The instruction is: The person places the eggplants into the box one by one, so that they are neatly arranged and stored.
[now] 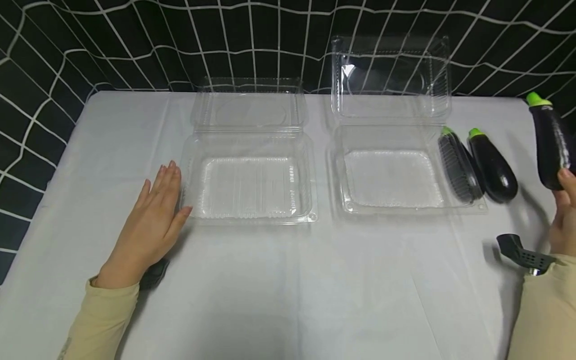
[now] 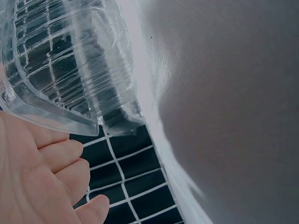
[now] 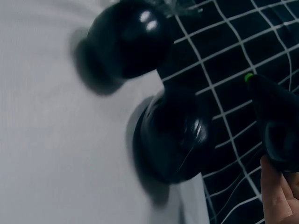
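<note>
My left hand, its fingers straight, is beside the left edge of a clear plastic clamshell container. In the left wrist view the fingers lie right by that container's rim. At the far right my right hand grips an eggplant by its thick end, its green cap pointing up and away. Another eggplant lies on the cloth to the left of that hand. One more eggplant shows through the ridged right wall of the second clear container.
Both containers stand with their lids, the left lid and the right lid, folded back toward the far edge. White cloth covers the table. White netting over a dark backing rises behind it.
</note>
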Tool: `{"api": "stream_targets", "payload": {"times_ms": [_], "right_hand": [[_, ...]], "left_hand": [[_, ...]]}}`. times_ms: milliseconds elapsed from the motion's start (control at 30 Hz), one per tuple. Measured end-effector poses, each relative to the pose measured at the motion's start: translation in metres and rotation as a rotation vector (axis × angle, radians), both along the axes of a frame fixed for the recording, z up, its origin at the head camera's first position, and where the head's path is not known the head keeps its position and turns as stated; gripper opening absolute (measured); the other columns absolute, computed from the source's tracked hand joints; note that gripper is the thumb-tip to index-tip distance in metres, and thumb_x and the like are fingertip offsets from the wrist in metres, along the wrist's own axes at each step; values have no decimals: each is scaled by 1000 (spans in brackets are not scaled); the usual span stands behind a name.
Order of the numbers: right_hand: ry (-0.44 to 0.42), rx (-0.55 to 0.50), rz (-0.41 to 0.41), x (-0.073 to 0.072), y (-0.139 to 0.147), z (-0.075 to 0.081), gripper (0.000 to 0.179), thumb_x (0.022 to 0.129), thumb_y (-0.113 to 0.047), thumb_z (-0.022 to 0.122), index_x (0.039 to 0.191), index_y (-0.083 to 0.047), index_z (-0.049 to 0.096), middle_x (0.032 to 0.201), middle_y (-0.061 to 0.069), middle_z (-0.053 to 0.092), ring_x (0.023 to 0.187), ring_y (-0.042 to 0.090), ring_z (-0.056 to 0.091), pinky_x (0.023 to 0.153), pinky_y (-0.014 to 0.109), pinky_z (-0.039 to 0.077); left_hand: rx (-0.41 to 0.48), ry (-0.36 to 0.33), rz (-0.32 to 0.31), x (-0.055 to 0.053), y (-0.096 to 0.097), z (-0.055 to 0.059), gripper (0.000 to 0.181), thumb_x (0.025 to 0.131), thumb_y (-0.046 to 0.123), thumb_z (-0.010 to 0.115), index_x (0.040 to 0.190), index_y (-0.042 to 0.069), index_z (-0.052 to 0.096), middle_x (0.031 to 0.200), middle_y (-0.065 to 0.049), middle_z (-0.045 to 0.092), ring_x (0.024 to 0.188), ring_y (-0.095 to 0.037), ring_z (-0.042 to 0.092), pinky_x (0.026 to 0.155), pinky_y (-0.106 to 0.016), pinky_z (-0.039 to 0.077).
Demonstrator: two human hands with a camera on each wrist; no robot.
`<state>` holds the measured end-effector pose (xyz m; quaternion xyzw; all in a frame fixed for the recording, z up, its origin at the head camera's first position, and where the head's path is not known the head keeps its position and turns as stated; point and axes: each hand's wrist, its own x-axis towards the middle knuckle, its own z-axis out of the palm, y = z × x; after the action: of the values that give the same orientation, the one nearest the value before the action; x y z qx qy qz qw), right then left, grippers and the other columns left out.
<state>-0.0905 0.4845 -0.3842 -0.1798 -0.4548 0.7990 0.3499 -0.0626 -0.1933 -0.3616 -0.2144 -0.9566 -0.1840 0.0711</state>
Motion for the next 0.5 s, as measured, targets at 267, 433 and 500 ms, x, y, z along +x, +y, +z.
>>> {"api": "stream_targets", "payload": {"times_ms": [267,433,500], "right_hand": [[5,-16,-56,-2,-19,18,30,81,14,64,110,5,62,112,12,59,100,19,59,79,19,51],[34,10,-71,4,-46,35,16,83,15,62,97,9,64,101,14,60,94,19,58,76,17,51],[79,16,-51,6,-51,36,17,82,16,62,98,10,64,101,15,60,94,20,59,78,19,51]], "left_hand": [[6,4,0,0,-1,-1,69,103,43,27,146,-10,17,154,-21,13,143,-30,10,114,-48,7],[11,3,-1,0,-1,-1,69,103,43,27,146,-10,17,154,-21,13,143,-29,9,114,-48,7],[11,-2,-1,0,-1,-1,69,103,43,27,146,-10,17,154,-21,13,143,-29,9,114,-47,6]]}}
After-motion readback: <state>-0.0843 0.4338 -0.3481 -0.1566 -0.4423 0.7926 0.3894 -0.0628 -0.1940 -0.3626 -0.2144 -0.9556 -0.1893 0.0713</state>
